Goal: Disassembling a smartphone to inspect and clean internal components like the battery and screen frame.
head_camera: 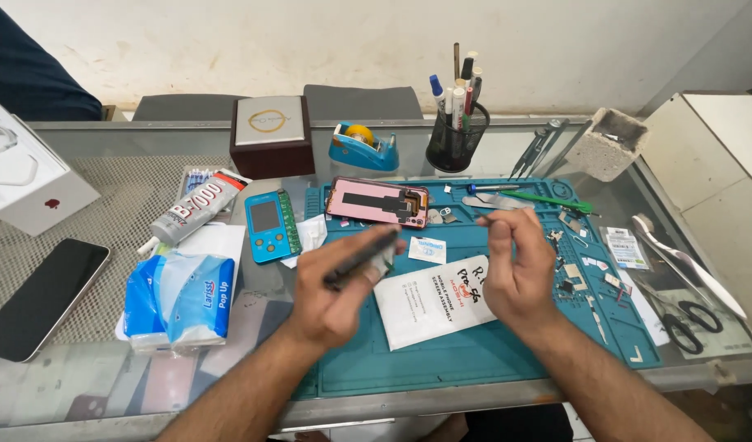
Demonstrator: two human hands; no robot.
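My left hand holds a thin black flat part, tilted, over the left half of the teal work mat. My right hand hovers beside it with the fingers curled and pinched together; whether they hold something small I cannot tell. Between the hands lies a white paper sleeve with handwriting. Just beyond the hands, a pink phone body rests face down on the mat with its inside exposed.
A tissue pack, glue tube, small blue tester device and dark phone lie left. Brown box, tape dispenser, pen cup stand behind. Scissors, tweezers and small parts sit right.
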